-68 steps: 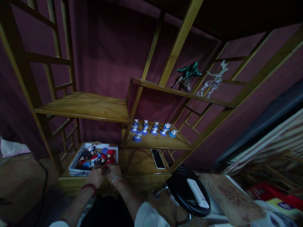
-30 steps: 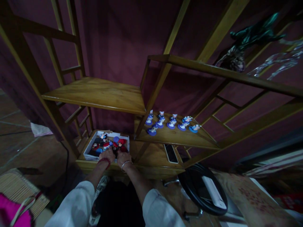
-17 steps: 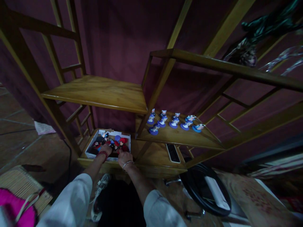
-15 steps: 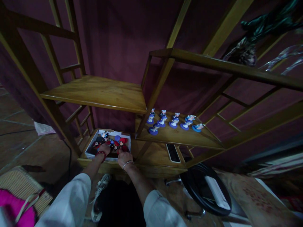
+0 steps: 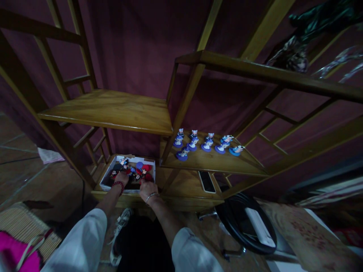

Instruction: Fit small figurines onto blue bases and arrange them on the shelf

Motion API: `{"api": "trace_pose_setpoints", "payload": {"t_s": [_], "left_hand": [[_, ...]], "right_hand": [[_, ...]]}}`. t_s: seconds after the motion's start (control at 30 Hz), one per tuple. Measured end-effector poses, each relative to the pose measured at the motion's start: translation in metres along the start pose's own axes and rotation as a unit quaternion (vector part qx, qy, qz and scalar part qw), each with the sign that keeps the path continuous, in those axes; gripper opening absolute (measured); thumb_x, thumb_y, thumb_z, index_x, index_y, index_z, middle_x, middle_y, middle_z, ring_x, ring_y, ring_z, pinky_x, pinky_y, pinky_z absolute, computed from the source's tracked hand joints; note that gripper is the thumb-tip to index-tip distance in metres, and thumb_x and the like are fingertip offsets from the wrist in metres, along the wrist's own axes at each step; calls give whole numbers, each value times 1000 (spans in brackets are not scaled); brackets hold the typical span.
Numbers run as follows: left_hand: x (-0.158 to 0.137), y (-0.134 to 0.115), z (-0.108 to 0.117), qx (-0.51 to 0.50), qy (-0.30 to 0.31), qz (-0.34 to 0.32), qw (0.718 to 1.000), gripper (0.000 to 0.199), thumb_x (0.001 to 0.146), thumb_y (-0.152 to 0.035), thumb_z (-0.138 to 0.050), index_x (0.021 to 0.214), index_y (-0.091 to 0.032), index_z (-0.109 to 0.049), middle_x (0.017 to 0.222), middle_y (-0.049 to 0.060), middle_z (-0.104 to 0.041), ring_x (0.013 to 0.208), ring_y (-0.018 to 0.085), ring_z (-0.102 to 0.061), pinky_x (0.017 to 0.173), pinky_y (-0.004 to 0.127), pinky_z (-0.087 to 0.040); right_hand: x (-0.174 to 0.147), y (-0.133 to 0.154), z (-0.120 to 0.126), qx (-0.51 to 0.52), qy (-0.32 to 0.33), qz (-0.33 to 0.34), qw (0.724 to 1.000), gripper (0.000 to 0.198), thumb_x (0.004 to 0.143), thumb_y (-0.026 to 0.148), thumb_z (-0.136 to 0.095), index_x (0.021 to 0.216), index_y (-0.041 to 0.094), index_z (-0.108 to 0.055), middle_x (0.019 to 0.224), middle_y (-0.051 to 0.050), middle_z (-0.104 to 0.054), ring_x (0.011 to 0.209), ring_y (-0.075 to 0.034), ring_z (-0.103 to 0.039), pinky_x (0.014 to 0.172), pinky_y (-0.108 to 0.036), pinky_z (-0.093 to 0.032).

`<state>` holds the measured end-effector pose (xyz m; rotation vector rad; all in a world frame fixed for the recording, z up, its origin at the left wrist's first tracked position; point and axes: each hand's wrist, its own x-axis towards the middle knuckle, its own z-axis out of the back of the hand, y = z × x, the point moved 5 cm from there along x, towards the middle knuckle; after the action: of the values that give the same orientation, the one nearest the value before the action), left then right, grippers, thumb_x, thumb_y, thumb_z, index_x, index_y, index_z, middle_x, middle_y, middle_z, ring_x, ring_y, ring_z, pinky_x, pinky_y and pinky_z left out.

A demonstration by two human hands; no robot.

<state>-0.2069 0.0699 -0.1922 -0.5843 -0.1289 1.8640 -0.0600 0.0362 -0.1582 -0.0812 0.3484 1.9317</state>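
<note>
A shallow white cardboard box (image 5: 154,177) on the low shelf holds a jumble of small figurines (image 5: 132,172), mostly red, black and blue. My left hand (image 5: 121,178), with a red bead bracelet, reaches into its left part; the fingertips are hidden among the figurines. My right hand (image 5: 148,189), wearing a silver bracelet, is at the front right of the box. Its fingers are curled together beside a red figure (image 5: 148,177); what they hold is too small and dark to name.
Purple-based figurines (image 5: 207,145) stand in rows on the shelf to the right, beyond a wooden post (image 5: 185,102). A phone (image 5: 207,182) lies on the low shelf. Above the box juts a wooden shelf board (image 5: 113,109). A black stool (image 5: 246,223) stands at right.
The view has shifted slightly, carrying the shelves a little leftward. Both hands stay at the box, with small finger movements; my right fingers look more curled. The standing figurines keep their places.
</note>
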Motion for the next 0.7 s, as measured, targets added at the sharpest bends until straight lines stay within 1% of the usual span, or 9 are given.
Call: {"api": "trace_pose_setpoints", "payload": {"t_s": [0.03, 0.1, 0.13, 0.2, 0.27, 0.37, 0.53, 0.63, 0.7], "left_hand": [[0, 2, -2, -10, 5, 14, 1000, 29, 81, -29, -45, 105, -14, -50, 103, 8, -54, 89, 17, -54, 75, 36, -45], [0, 4, -6, -30, 7, 37, 999, 24, 82, -20, -39, 100, -13, -54, 98, 9, -59, 89, 16, -56, 74, 29, -44], [-1, 4, -6, -39, 5, 45, 998, 26, 81, -16, -37, 100, -13, -55, 97, 10, -61, 91, 16, -57, 74, 26, -44], [-1, 5, -7, -55, -2, 52, 997, 32, 79, -14, -36, 105, -15, -54, 100, 10, -61, 94, 17, -56, 74, 24, -43], [-2, 4, -7, -67, -11, 53, 996, 36, 77, -16, -37, 111, -16, -50, 104, 10, -61, 97, 17, -56, 76, 23, -42], [0, 3, -8, -77, -18, 43, 996, 40, 77, -20, -36, 115, -18, -48, 109, 9, -59, 100, 17, -54, 79, 23, -41], [0, 2, -10, -76, -20, 34, 996, 42, 75, -20, -36, 116, -17, -47, 111, 10, -57, 102, 18, -53, 80, 24, -41], [-3, -1, -9, -65, -23, 27, 997, 44, 74, -17, -36, 116, -17, -47, 110, 10, -58, 101, 20, -53, 78, 26, -42], [-4, -3, -8, -55, -22, 19, 998, 43, 73, -16, -37, 113, -17, -50, 107, 11, -60, 101, 21, -53, 78, 28, -42]], "right_hand": [[0, 0, 0, -1, 1, -2, 1000, 24, 79, 18, -36, 95, 16, -54, 81, -11, -66, 79, -24, -62, 63, -32, -46], [-1, 0, 0, -1, 1, -4, 1000, 24, 78, 19, -37, 95, 16, -54, 82, -11, -66, 79, -23, -62, 64, -32, -47], [-1, 0, 0, -2, 1, -4, 1000, 24, 78, 19, -38, 95, 16, -54, 82, -11, -66, 79, -23, -62, 64, -32, -47], [-2, 0, 1, -2, -5, -1, 1000, 24, 77, 19, -38, 95, 17, -54, 81, -11, -66, 79, -23, -62, 64, -32, -47], [-3, 0, 2, -1, -8, 2, 1000, 24, 76, 19, -39, 94, 16, -55, 81, -11, -66, 78, -23, -62, 64, -32, -47], [-3, -1, 3, 4, -7, 4, 1000, 25, 76, 19, -38, 93, 17, -55, 82, -11, -66, 79, -23, -62, 65, -33, -47], [-4, 0, 4, 4, -6, 6, 1000, 25, 73, 19, -41, 94, 17, -55, 82, -11, -66, 78, -23, -62, 63, -33, -47], [-5, 0, 5, 1, -15, 14, 1000, 24, 73, 19, -41, 93, 16, -55, 79, -11, -66, 76, -24, -62, 61, -33, -48], [-5, 0, 5, -1, -20, 20, 1000, 24, 74, 19, -40, 93, 15, -54, 79, -11, -66, 76, -24, -62, 61, -33, -48]]}}
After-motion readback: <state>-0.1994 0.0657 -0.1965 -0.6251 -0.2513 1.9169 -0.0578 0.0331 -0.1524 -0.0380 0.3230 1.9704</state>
